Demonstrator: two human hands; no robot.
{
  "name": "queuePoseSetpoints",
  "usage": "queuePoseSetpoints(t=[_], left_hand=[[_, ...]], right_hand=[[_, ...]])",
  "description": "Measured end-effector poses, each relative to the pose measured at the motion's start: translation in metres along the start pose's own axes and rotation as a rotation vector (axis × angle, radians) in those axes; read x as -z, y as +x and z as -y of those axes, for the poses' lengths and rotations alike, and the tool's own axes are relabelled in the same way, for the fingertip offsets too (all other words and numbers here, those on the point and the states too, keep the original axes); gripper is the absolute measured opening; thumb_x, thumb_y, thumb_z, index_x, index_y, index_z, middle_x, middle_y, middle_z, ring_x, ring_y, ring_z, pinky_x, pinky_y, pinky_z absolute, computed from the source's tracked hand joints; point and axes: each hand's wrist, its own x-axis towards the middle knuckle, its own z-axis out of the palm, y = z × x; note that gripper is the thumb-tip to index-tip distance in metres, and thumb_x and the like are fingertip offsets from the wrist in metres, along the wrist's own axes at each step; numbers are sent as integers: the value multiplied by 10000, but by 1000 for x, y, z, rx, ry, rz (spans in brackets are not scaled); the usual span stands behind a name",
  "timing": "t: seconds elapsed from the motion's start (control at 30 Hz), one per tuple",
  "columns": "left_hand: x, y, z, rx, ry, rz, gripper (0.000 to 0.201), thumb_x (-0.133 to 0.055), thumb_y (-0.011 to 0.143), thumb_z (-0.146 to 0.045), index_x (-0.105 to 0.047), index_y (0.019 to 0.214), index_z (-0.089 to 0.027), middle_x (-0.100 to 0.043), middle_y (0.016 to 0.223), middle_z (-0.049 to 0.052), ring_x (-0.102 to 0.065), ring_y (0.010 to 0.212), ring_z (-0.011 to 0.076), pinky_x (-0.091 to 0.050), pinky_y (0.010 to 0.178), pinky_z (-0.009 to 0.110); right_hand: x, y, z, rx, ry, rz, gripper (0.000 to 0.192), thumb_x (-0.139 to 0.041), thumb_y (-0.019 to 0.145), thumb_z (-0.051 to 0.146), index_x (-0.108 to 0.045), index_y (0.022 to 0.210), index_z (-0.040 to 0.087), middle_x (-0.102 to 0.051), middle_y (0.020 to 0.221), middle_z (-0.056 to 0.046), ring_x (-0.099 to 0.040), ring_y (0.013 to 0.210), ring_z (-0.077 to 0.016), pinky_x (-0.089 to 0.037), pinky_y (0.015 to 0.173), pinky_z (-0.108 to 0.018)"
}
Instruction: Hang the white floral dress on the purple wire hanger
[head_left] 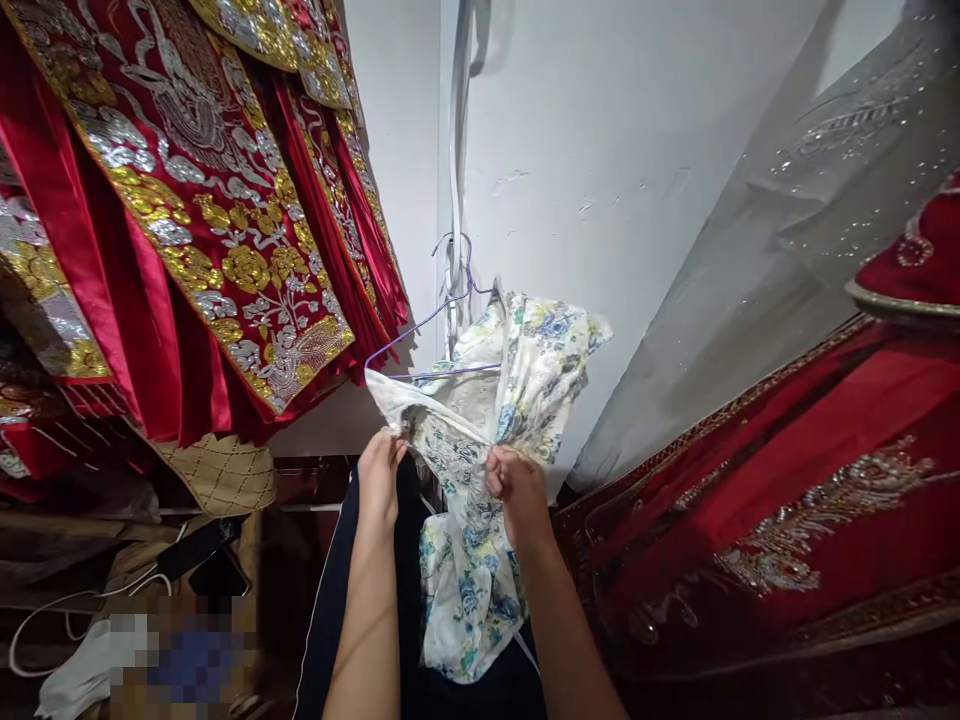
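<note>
A white garment with blue, green and yellow flowers hangs partly on a thin purple wire hanger. The hanger's left shoulder shows bare, and its hook is up by a white strap on the wall. My left hand pinches the garment's edge below the left end of the hanger. At the middle of the neckline, my right hand is closed on the fabric. The lower part of the garment droops between my forearms, over dark trousers.
Red garments with gold and silver embroidery hang at the left. More beaded red clothing and a sheer sparkling fabric are at the right. A dark phone and white cable lie lower left. A white wall stands ahead.
</note>
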Motion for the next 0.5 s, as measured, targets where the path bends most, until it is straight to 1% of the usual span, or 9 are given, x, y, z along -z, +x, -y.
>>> queuePoseSetpoints(t=[0.07, 0.13, 0.17, 0.23, 0.27, 0.33, 0.37, 0.43, 0.5], left_hand=[[-2, -5, 3, -4, 172, 112, 247, -716, 772, -396, -681, 803, -154, -698, 807, 45, -660, 771, 160, -534, 784, 293], [-3, -8, -3, -71, 351, 234, 266, -717, 771, -414, -684, 744, -152, -699, 787, 42, -650, 789, 172, -522, 795, 291], [-5, -11, -8, -97, 387, 280, 276, -711, 782, -424, -685, 743, -152, -711, 814, 50, -656, 822, 183, -522, 814, 296], [-12, -21, -18, -105, 324, 347, 301, -671, 834, -457, -699, 844, -158, -738, 1012, 83, -671, 950, 212, -527, 867, 313], [-18, -28, -23, -94, 257, 372, 317, -643, 864, -475, -699, 914, -167, -722, 1137, 95, -669, 1015, 223, -531, 885, 319], [-33, -42, -34, -72, 152, 432, 336, -605, 902, -496, -686, 1024, -194, -667, 1298, 99, -663, 1085, 235, -542, 891, 326], [-42, -49, -38, -74, 133, 473, 335, -597, 912, -498, -680, 1052, -205, -654, 1323, 98, -664, 1092, 239, -547, 888, 332], [-58, -57, -48, -124, 143, 557, 311, -595, 923, -487, -678, 1051, -216, -662, 1310, 99, -660, 1107, 251, -544, 908, 353], [-71, -58, -58, -221, 182, 626, 275, -588, 936, -461, -680, 1023, -218, -661, 1309, 101, -630, 1179, 260, -508, 993, 381]], right_hand=[[11, -3, -4, -17, 5, 4, 323, -624, 814, 375, -539, 564, 189, -380, 443, 55, -286, 429, -77, -203, 451, -252], [19, -3, -3, -55, -62, 41, 343, -620, 812, 387, -522, 548, 191, -375, 436, 54, -280, 425, -80, -198, 451, -257], [22, -3, 0, -75, -136, 67, 356, -617, 819, 404, -523, 548, 193, -368, 429, 55, -271, 423, -83, -195, 451, -260], [24, -2, 5, -63, -338, 86, 390, -624, 829, 448, -517, 550, 197, -353, 436, 54, -272, 438, -95, -210, 461, -267], [24, -1, 8, -28, -440, 63, 396, -629, 834, 471, -523, 567, 200, -363, 456, 50, -293, 457, -105, -233, 472, -271], [22, 1, 14, 92, -571, -28, 351, -621, 853, 506, -583, 681, 202, -479, 564, 20, -405, 538, -142, -325, 525, -285], [20, 3, 18, 156, -593, -50, 319, -606, 869, 512, -618, 776, 207, -567, 680, -8, -486, 628, -171, -385, 582, -298], [15, 6, 24, 219, -581, 31, 304, -545, 912, 513, -646, 959, 230, -657, 947, -57, -581, 853, -225, -465, 732, -329], [8, 11, 31, 190, -500, 232, 311, -494, 943, 501, -648, 1037, 247, -665, 1056, -72, -600, 986, -244, -487, 847, -349]])
